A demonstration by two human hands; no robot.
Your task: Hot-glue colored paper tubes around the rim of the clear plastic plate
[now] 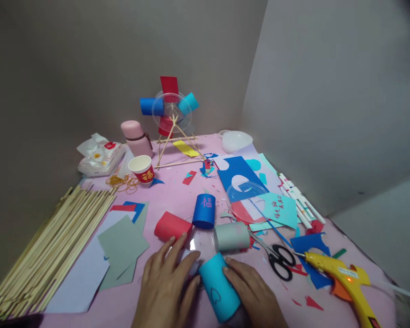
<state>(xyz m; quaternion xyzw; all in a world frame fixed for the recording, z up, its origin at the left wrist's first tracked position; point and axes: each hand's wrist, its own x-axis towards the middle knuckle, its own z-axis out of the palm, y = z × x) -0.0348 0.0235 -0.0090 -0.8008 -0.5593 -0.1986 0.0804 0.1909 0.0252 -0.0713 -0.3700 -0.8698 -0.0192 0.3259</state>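
My left hand (pixel 169 278) lies with its fingers spread over the near left side of a clear plastic disc (pixel 205 241). Beneath those fingers is a pale paper piece, mostly hidden, and the fingertips reach a red paper tube (pixel 172 226). My right hand (pixel 251 289) grips the right side of a light-blue paper tube (pixel 220 287) with a heart drawn on it. This tube lies with its far end at the disc's near edge. A dark-blue paper tube (pixel 204 210) with a pink character and a grey paper tube (pixel 232 236) also sit around the disc.
A yellow glue gun (pixel 350 275) and black-handled scissors (pixel 280 262) lie at right, amid paper scraps. Sticks (pixel 51 250) and paper sheets (pixel 123 246) cover the left. Behind stand a paper cup (pixel 141 169), a pink flask (pixel 136 139) and a stick-framed wheel (pixel 172 111).
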